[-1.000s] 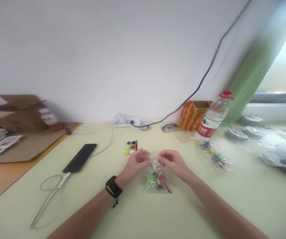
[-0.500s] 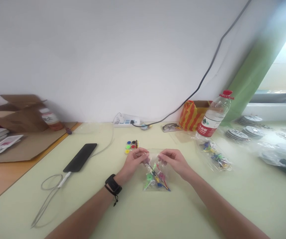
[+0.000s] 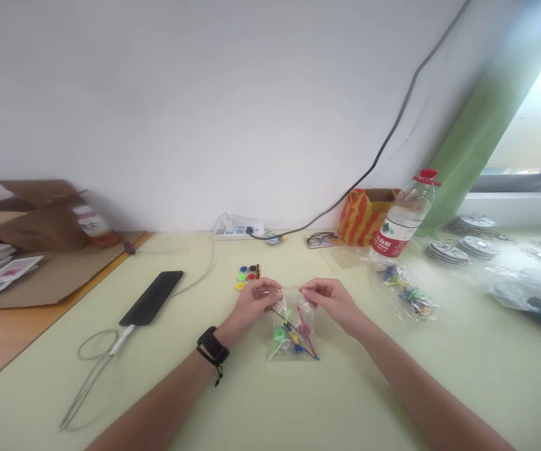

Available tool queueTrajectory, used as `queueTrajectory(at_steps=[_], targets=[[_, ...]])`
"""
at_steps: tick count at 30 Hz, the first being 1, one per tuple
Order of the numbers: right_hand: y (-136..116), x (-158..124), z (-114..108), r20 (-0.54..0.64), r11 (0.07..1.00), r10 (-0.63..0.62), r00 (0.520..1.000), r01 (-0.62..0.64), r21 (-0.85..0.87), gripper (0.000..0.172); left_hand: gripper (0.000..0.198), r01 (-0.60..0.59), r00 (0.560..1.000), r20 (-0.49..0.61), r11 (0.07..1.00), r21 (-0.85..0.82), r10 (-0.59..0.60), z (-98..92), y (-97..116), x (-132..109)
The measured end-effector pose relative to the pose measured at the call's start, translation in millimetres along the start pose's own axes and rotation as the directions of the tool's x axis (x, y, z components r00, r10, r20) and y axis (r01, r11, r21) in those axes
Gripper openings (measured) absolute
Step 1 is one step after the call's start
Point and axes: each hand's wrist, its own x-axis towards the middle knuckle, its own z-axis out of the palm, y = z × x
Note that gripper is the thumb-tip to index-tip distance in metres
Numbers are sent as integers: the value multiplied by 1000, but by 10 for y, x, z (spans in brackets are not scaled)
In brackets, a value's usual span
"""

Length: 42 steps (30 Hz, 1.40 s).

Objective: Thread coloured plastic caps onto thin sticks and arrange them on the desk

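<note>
L hand (image 3: pixel 254 305) & R hand (image 3: pixel 331 300) fingers are pinching clear bag (image 3: pixel 293 329) top; water bottle (image 3: pixel 400 219) w/ red label, writing unreadable.

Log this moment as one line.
left hand: pinching clear bag | right hand: pinching clear bag | contents: coloured pieces

The person wore a black watch (image 3: pixel 212 346) with a rounded dark face strapped on the left wrist, a thin black cord with a small knotted end dangling from its near side, and what looked like a slim ring (image 3: pixel 261 290) on one finger of the left grip (image 3: pixel 251 304), both forearms bare.
</note>
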Motion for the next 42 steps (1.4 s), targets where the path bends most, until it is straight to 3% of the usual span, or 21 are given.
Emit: queueTrajectory(at_steps=[15, 27, 32, 34, 37, 42], targets=[[42, 9, -30, 27, 999, -4, 1000, 2, 53, 38, 21, -84, 996, 0, 994, 75, 84, -49, -11, 21], [206, 84, -132, 19, 981, 81, 997, -83, 178, 28, 15, -80, 997, -18, 996, 41, 81, -84, -45, 50], [201, 94, -131, 14, 983, 29, 999, -31, 179, 32, 26, -111, 994, -14, 993, -28, 111, -84, -23, 45], [167, 79, -105, -7, 989, 13, 1000, -12, 144, 36, 31, -132, 990, -40, 991, 22, 132, -74, -27, 44], [114, 48, -56, -34, 997, -28, 999, 30, 70, 31, 23, -143, 985, -82, 983, 113, 152, -56, -54, 44], [82, 29, -33, -47, 998, -55, 997, 57, 40, 37, 34, -119, 990, -66, 987, 111, 127, -34, -89, 43]])
